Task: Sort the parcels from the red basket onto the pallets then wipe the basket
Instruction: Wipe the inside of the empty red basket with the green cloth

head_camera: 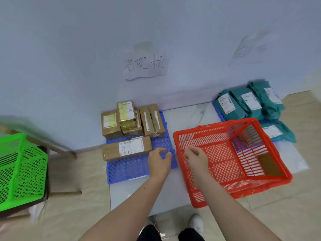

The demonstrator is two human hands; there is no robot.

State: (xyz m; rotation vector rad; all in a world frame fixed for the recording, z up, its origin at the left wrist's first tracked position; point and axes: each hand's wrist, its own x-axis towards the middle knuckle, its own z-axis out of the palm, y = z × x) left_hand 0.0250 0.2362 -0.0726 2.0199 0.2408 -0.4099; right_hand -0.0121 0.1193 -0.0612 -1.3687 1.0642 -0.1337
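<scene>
Hands, left (pixel 159 160) and right (pixel 196 158), loose-gripped, empty; five boxes (pixel 126 149), four green bags (pixel 250 101).

You face a pale blue wall (pixel 69 49) bearing a handwritten paper sign (pixel 145 66), above beige floor tiles (pixel 78 206).

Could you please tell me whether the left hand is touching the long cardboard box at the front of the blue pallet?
Apart. The head view shows blue pallet grid between the left hand and the long cardboard box.
</scene>
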